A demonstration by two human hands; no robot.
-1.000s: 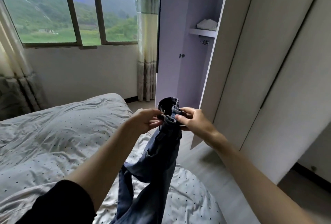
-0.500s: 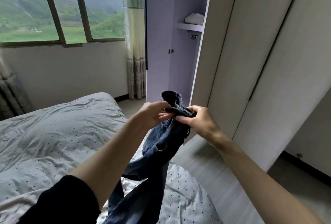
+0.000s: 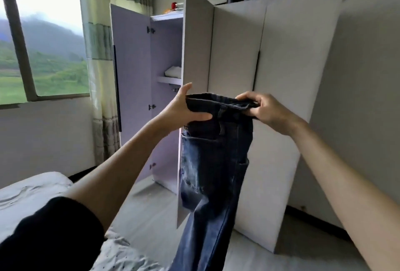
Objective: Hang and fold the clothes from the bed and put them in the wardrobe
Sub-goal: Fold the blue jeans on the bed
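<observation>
- Head view: I see both hands holding a pair of dark blue jeans [image 3: 213, 162] up by the waistband, in front of the white wardrobe [image 3: 281, 71], one door of it open.
- The left hand [image 3: 186, 108] clamps one end of the waistband, thumb in front and fingers behind; the right hand [image 3: 263, 109] curls its fingers over the other end.
- The legs hang straight down, past the corner of the bed [image 3: 32, 190], and run out of the bottom of the frame, so I cannot tell whether the hems touch the bedding or the floor.
- Risk, as I judge it: the denim looks heavy, and all its weight hangs from two grips at the band; a loosened hand would let one side drop and twist.
- A second risk: the hanging legs could drag or snag on the edge of the open door [image 3: 195, 54] if carried forward unfolded.
- A folded pale item [image 3: 173, 71] already sits on the inner shelf [image 3: 168, 80]; careless stacking could topple it.
</observation>
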